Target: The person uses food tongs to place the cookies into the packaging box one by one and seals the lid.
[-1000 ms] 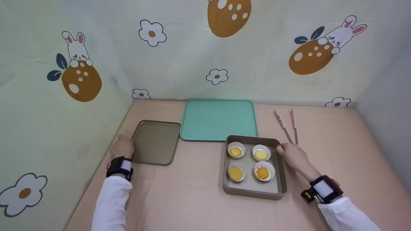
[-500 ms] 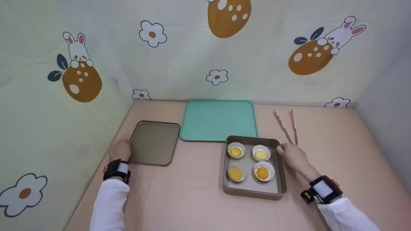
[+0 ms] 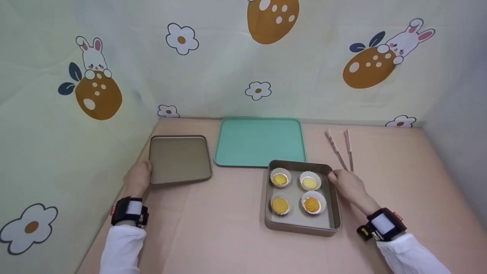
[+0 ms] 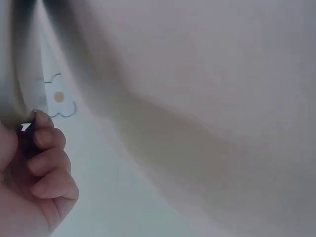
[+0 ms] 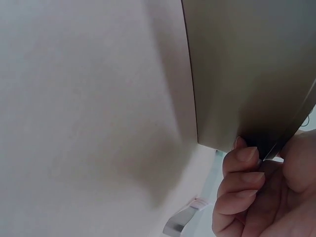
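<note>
My left hand (image 3: 138, 177) pinches the left edge of a shallow bronze square lid (image 3: 180, 159), which is tilted and lifted off the table. In the left wrist view, the curled fingers (image 4: 52, 163) meet the thumb at the lid's edge. On the right, my right hand (image 3: 349, 187) grips the upper right wall of a bronze square baking tin (image 3: 298, 222). Inside the tin sit several small yellow pastries (image 3: 280, 205) in white paper cups. In the right wrist view, the fingers (image 5: 242, 177) hold the tin's wall at a corner.
A turquoise tray (image 3: 259, 142) lies at the back middle, behind the tin. Tongs (image 3: 348, 142) with pale pink handles lie past my right hand, their lower ends hidden by it. Patterned cloth walls (image 3: 213, 76) stand behind and left of the table (image 3: 213, 236).
My left hand has moved left and toward me, and the lid's near side has come up from the table, with the lid turned straighter. The right hand and tin have stayed put.
</note>
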A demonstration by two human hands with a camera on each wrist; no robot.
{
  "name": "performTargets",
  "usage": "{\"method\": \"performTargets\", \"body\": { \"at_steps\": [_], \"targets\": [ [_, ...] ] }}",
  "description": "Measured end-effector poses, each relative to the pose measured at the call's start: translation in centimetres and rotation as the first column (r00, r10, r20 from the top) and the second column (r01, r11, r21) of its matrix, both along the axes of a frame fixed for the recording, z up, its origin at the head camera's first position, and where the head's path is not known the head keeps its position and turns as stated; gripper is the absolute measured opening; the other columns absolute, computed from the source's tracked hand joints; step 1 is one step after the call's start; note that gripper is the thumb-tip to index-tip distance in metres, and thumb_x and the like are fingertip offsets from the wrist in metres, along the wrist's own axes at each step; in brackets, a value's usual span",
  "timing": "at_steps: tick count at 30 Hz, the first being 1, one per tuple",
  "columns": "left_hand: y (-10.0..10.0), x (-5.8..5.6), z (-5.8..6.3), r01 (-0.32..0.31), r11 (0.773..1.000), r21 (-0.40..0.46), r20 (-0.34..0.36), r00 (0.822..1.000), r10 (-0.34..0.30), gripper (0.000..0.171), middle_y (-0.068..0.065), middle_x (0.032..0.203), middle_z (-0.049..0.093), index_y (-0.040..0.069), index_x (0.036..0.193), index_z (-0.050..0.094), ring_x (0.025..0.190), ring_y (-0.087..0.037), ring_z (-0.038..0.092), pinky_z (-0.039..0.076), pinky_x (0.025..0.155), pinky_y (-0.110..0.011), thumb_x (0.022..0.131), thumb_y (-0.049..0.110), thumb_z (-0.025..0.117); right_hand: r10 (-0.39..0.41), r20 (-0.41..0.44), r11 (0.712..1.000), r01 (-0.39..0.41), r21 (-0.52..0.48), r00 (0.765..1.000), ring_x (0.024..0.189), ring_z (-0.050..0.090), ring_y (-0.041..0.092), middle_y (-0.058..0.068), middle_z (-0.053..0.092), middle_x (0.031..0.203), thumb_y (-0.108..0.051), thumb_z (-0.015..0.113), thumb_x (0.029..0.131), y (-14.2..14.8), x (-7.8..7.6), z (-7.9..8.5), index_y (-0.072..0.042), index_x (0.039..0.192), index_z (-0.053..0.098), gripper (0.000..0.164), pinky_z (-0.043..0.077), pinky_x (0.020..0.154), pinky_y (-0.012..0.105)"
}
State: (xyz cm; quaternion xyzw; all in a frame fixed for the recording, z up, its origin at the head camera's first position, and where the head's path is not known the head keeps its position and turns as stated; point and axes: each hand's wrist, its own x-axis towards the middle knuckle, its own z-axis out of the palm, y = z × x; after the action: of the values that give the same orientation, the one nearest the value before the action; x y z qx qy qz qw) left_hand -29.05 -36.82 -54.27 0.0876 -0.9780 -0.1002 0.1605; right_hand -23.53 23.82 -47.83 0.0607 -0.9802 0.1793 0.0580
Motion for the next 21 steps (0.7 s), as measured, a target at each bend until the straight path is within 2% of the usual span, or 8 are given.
{"method": "performTargets", "body": {
  "at_steps": [1, 5, 8, 12, 14, 18, 19, 21],
  "targets": [
    [0.2, 0.4, 0.6, 0.029, 0.999, 0.029, -0.002, 1.0, -0.029, 0.043, -0.007, 0.049, 0.038, 0.008, 0.057, 0.04, 0.041, -0.019, 0.036, 0.024, 0.03, -0.032, 0.079, 0.033, 0.013, 0.002, 0.0, 1.0, -0.002, 0.001, 1.0, 0.042, 0.035, 0.016, 0.001, 0.034, 0.042, -0.027, 0.034, 0.074, 0.0, 0.0, 0.0, -0.013, 0.049, 0.04, 0.029, 0.024, 0.035, 0.025],
    [0.4, -0.2, 0.3, -0.016, 1.0, 0.011, -0.056, 0.998, 0.017, 0.041, -0.006, 0.046, 0.034, 0.007, 0.053, 0.036, 0.038, -0.019, 0.032, 0.021, 0.027, -0.032, 0.08, 0.028, 0.013, 0.006, 0.0, 1.0, -0.006, 0.006, 1.0, 0.041, 0.035, 0.016, 0.0, 0.035, 0.042, -0.027, 0.034, 0.074, 0.0, 0.0, 0.0, -0.013, 0.049, 0.04, 0.03, 0.024, 0.035, 0.025],
    [0.9, -1.6, -0.7, -0.091, 0.996, 0.015, -0.135, 0.986, 0.093, 0.045, -0.006, 0.043, 0.032, 0.007, 0.049, 0.033, 0.035, -0.02, 0.029, 0.018, 0.026, -0.031, 0.078, 0.033, 0.011, 0.008, 0.003, 1.0, -0.008, -0.001, 1.0, 0.042, 0.035, 0.016, 0.001, 0.035, 0.043, -0.027, 0.034, 0.074, 0.2, 0.0, 0.0, -0.013, 0.049, 0.04, 0.029, 0.025, 0.035, 0.025],
    [3.3, -3.0, -1.2, -0.114, 0.988, 0.101, -0.204, 0.97, 0.133, 0.05, -0.007, 0.041, 0.033, 0.006, 0.045, 0.033, 0.034, -0.021, 0.031, 0.019, 0.027, -0.032, 0.076, 0.04, 0.012, 0.006, 0.019, 1.0, -0.005, -0.021, 1.0, 0.042, 0.035, 0.016, 0.001, 0.034, 0.043, -0.028, 0.034, 0.075, 0.3, 0.1, 0.1, -0.013, 0.051, 0.04, 0.029, 0.025, 0.036, 0.026],
    [4.9, -3.1, -1.0, -0.066, 0.987, 0.148, -0.205, 0.974, 0.096, 0.05, -0.007, 0.041, 0.034, 0.006, 0.046, 0.034, 0.034, -0.021, 0.033, 0.019, 0.028, -0.032, 0.076, 0.04, 0.014, 0.001, 0.029, 1.0, 0.0, -0.03, 1.0, 0.042, 0.035, 0.016, 0.001, 0.034, 0.043, -0.029, 0.033, 0.075, 0.3, 0.1, 0.1, -0.013, 0.051, 0.04, 0.03, 0.024, 0.035, 0.026],
    [11.0, 0.5, 4.4, 0.081, 0.949, 0.306, -0.157, 0.987, -0.033, 0.044, -0.009, 0.042, 0.036, 0.005, 0.049, 0.037, 0.036, -0.021, 0.036, 0.026, 0.032, -0.034, 0.078, 0.033, 0.021, -0.006, 0.038, 0.999, 0.007, -0.037, 0.999, 0.041, 0.035, 0.015, 0.001, 0.033, 0.043, -0.029, 0.033, 0.074, 0.2, 0.1, 0.0, -0.013, 0.051, 0.042, 0.029, 0.024, 0.034, 0.026],
    [11.9, 0.7, 4.5, 0.152, 0.92, 0.362, -0.161, 0.982, -0.099, 0.041, -0.007, 0.043, 0.035, 0.006, 0.05, 0.037, 0.036, -0.019, 0.036, 0.027, 0.033, -0.033, 0.079, 0.03, 0.021, -0.007, 0.041, 0.999, 0.008, -0.038, 0.999, 0.041, 0.035, 0.015, 0.001, 0.033, 0.043, -0.029, 0.033, 0.074, 0.2, 0.0, 0.0, -0.013, 0.051, 0.042, 0.03, 0.024, 0.034, 0.026],
    [15.3, 2.9, 7.6, 0.188, 0.897, 0.399, -0.171, 0.977, -0.128, 0.038, -0.006, 0.042, 0.034, 0.005, 0.049, 0.037, 0.036, -0.019, 0.034, 0.03, 0.035, -0.031, 0.079, 0.025, 0.026, -0.008, 0.044, 0.999, 0.009, -0.036, 0.999, 0.04, 0.035, 0.015, 0.001, 0.033, 0.043, -0.03, 0.033, 0.074, 0.1, 0.1, 0.1, -0.013, 0.051, 0.043, 0.03, 0.024, 0.033, 0.026]
  ]
}}
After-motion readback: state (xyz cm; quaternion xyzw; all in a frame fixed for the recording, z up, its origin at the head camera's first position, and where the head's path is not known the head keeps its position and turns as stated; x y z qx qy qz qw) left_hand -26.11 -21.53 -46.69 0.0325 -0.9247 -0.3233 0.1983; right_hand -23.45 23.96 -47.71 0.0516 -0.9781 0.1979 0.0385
